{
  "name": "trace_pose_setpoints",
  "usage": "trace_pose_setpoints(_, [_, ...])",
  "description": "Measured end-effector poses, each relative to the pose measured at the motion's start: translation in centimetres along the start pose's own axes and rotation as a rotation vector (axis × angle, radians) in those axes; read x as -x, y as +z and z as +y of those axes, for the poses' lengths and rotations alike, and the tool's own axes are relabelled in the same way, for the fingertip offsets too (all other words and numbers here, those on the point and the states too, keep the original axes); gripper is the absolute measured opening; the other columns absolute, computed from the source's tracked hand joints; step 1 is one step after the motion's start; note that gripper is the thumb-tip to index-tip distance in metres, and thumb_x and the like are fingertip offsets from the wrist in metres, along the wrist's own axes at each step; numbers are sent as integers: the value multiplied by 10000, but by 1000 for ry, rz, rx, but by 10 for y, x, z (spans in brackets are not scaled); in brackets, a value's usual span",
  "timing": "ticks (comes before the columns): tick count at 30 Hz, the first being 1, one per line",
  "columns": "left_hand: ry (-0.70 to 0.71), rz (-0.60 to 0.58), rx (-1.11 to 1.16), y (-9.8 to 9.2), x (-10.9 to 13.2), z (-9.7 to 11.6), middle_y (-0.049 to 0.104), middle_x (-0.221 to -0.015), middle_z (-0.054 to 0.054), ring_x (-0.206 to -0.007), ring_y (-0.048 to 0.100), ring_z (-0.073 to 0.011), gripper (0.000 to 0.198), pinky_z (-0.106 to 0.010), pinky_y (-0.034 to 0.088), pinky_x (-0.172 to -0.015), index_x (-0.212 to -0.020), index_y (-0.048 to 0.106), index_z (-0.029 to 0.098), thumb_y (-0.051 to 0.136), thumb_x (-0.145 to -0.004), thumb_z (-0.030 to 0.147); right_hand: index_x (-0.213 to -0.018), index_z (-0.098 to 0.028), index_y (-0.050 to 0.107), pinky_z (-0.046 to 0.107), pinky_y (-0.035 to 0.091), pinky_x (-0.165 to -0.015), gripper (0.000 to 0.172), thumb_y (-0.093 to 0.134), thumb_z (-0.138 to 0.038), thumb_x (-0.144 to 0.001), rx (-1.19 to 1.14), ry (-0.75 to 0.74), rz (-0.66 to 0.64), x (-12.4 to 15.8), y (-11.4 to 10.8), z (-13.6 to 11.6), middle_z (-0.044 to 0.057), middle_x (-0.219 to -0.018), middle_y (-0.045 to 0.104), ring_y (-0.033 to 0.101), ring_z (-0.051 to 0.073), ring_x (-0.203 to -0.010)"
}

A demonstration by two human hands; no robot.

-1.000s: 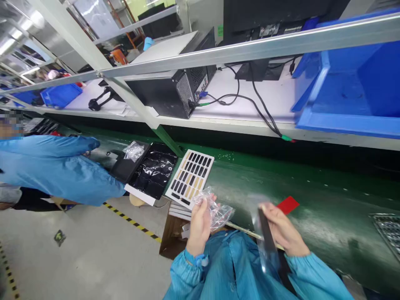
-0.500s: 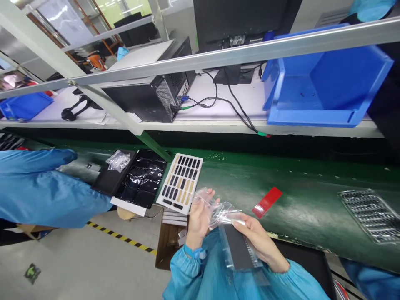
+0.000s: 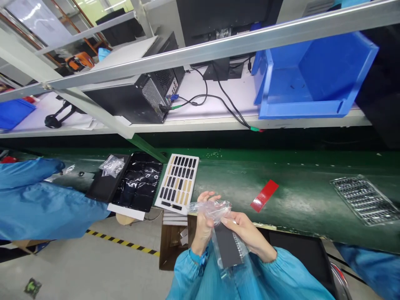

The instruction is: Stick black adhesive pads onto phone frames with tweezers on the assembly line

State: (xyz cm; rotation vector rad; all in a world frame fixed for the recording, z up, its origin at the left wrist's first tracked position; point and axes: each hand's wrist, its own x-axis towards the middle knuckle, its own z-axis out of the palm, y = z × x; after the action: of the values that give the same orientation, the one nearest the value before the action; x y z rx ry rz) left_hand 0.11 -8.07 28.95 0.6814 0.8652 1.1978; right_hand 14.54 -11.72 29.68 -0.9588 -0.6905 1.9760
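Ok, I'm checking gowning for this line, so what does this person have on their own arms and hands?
Both arms wear loose, glossy light-blue smock sleeves, left and right, gathered at elastic cuffs; the left cuff shows a darker blue band. The left hand and right hand are bare, ungloved.

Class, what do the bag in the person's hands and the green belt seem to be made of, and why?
The bag looks like thin clear plastic film: glossy, crinkled, see-through. The green belt looks like smooth rubber or PVC, with a soft sheen and scuffs; the picture cannot settle which.
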Motion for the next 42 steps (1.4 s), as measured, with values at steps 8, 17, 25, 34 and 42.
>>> trace_pose_setpoints(8, [-90,105,-162,-18,3,1,705,-954,-65,-866,683,-214,697,-316,546,-800,-1195,615,186,917,-631,464,-971,-122,768,320,501,-801,472,801,-541,-756,-65,77,-41,-11,0,3,72,-856,758,686,208,-802])
trace_pose_setpoints(17, [-327,165,-124,-10,9,0,740,-1122,-141,-1043,696,-274,455,-377,514,-979,-1109,711,128,868,-718,300,-846,-127,726,308,493,-707,507,771,-618,-725,102,48,47,-29,-2,2,40,-773,727,643,197,-728])
trace_pose_setpoints(25, [-270,350,7,-20,4,-11,750,-1116,-111,-1037,699,-254,434,-374,509,-978,-1116,719,146,847,-746,334,-973,-144,657,275,534,-594,583,733,-673,-739,187,240,64,-9,-7,17,63,-844,745,711,209,-732])
trace_pose_setpoints(34, [-317,333,63,-10,13,-15,758,-930,-75,-874,724,-228,350,-363,550,-877,-980,698,138,867,-729,314,-851,-150,613,190,415,-386,597,737,-708,-681,174,150,246,-24,1,20,-7,-536,633,632,140,-443])
trace_pose_setpoints(42, [-283,399,99,-14,13,-10,754,-961,-67,-868,718,-211,341,-336,546,-854,-979,690,144,866,-724,284,-833,-140,631,197,434,-411,566,713,-691,-733,162,168,204,-15,3,32,37,-611,693,641,134,-454])
